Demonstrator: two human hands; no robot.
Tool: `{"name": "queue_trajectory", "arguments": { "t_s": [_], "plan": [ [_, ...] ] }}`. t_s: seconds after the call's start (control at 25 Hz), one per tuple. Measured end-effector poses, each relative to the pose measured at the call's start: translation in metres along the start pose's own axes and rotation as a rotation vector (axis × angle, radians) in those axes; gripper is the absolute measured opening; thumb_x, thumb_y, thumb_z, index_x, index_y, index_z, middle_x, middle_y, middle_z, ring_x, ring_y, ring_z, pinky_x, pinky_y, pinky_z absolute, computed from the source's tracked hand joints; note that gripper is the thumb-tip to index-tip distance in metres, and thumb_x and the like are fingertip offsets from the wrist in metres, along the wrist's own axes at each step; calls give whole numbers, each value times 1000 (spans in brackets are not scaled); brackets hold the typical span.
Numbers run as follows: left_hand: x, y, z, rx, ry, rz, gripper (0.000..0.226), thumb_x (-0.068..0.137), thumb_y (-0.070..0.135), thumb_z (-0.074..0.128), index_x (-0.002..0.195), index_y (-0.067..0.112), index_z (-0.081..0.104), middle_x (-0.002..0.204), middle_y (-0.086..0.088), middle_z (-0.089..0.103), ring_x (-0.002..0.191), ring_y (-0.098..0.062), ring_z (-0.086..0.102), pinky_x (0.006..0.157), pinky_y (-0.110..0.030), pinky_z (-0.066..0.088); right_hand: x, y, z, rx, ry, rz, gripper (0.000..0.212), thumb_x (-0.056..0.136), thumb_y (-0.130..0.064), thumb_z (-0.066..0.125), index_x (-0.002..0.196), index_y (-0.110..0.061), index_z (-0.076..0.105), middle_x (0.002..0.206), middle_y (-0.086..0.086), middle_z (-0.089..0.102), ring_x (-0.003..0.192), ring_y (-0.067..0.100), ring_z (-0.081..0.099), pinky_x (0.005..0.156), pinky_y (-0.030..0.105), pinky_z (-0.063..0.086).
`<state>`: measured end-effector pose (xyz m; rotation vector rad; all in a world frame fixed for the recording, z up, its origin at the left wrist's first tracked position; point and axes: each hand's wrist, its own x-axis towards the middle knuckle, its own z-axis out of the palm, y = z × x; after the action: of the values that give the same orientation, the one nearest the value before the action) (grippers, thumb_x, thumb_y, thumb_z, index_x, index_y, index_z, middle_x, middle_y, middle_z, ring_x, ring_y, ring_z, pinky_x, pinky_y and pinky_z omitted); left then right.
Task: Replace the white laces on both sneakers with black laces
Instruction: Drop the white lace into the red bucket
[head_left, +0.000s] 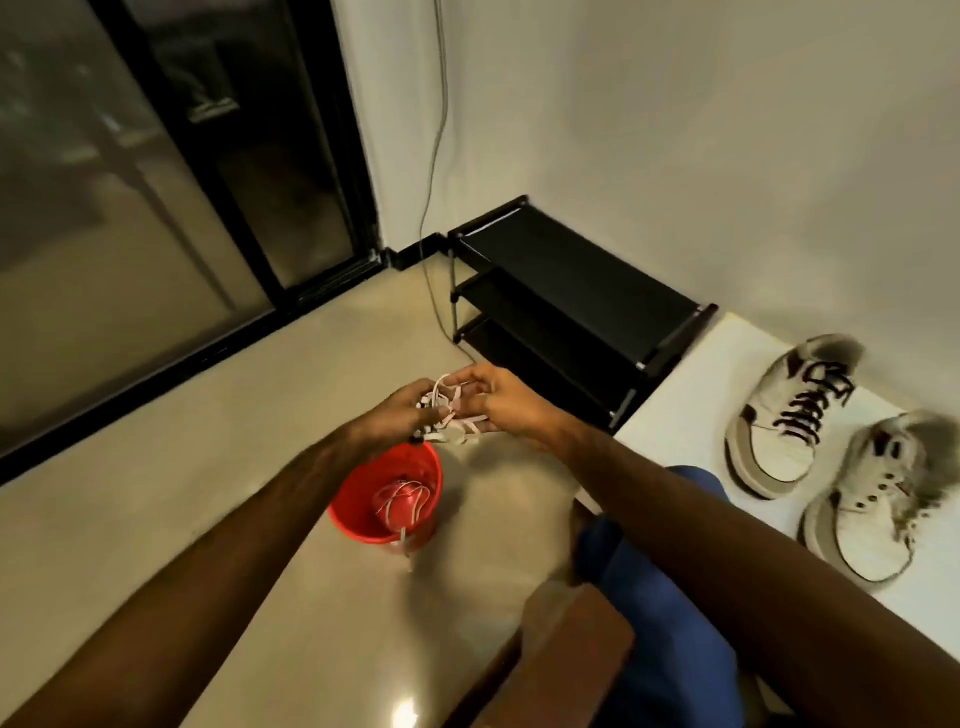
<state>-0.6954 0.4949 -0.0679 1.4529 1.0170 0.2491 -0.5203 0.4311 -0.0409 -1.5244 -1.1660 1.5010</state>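
Your left hand (402, 415) and right hand (501, 402) both pinch a bunched white lace (451, 415), fingers curled, arms stretched forward. Just below the grip sits a red bucket (363, 512) holding another lace. Off to its right — the laced sneaker (779, 421) and bare sneaker (867, 512) on a white table (691, 415).

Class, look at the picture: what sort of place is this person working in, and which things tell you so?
Probably a home entryway: a black shoe rack against the wall, a glass sliding door beside it, and two sneakers on a white surface.
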Motion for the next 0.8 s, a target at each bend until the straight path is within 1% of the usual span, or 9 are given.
{"name": "queue_trajectory", "arguments": {
  "t_s": [0.12, 0.2, 0.24, 0.32, 0.4, 0.48, 0.56, 0.68, 0.8],
  "plan": [
    [7, -55, -26, 16, 270, -153, 18, 99, 5, 60, 115, 6, 55, 91, -8, 60, 67, -10, 55, 53, -22, 44, 41, 9, 31, 20, -89, 159, 34, 95, 7, 50, 123, -9, 61, 101, 5, 66, 89, 16, 67, 75, 28, 59],
    [14, -85, -35, 16, 355, -222, 20, 96, 6, 62, 115, 2, 58, 93, -12, 63, 66, -14, 59, 54, -25, 45, 60, 17, 41, -11, -102, 222, 32, 98, 3, 47, 124, -11, 60, 100, 4, 63, 90, 14, 65, 77, 29, 58],
    [16, -98, -38, 13, 352, -249, 18, 96, 7, 62, 112, 0, 61, 92, -14, 66, 66, -18, 65, 56, -25, 47, 68, 21, 45, -32, -112, 248, 31, 99, 0, 47, 126, -11, 59, 103, 5, 63, 92, 15, 65, 80, 30, 58],
    [19, -119, -37, 25, 284, -281, 22, 99, 11, 58, 115, -3, 64, 99, -14, 72, 84, -29, 74, 67, -32, 55, 80, 29, 47, -94, -131, 265, 32, 99, -1, 48, 129, -9, 57, 109, 7, 63, 100, 18, 64, 79, 27, 56],
    [15, -124, -33, 121, 323, -288, 33, 102, 15, 53, 132, 1, 56, 116, 0, 62, 109, -28, 66, 85, -34, 49, 85, 36, 44, -143, -114, 248, 32, 99, -1, 48, 129, -7, 57, 117, 10, 62, 112, 24, 62, 77, 23, 52],
    [18, -123, -28, 232, 399, -236, 36, 103, 11, 51, 138, 4, 52, 125, -1, 55, 118, -23, 56, 90, -28, 39, 81, 44, 32, -189, -81, 225, 31, 98, 0, 48, 126, -7, 60, 122, 11, 62, 116, 25, 61, 82, 24, 52],
    [21, -119, -29, 315, 389, -140, 35, 101, 9, 52, 136, 8, 54, 136, -9, 55, 127, -24, 53, 97, -27, 37, 75, 48, 24, -230, -66, 188, 31, 98, -1, 51, 125, -8, 63, 118, 6, 62, 114, 22, 60, 84, 25, 52],
    [30, -89, -11, 518, 317, 36, 35, 99, 12, 54, 134, 15, 54, 140, -9, 52, 131, -25, 48, 106, -35, 38, 52, 47, -5, -359, 23, 86, 30, 99, -5, 54, 127, -10, 63, 122, 3, 62, 118, 19, 59, 88, 24, 48],
    [46, -35, 31, 755, 265, 256, 38, 99, 20, 55, 138, 20, 51, 141, -3, 52, 128, -24, 49, 102, -42, 39, 14, 41, -48, -428, 130, -8, 34, 100, -7, 53, 132, -13, 60, 134, 1, 58, 118, 14, 57, 97, 26, 45]
  ]
}}
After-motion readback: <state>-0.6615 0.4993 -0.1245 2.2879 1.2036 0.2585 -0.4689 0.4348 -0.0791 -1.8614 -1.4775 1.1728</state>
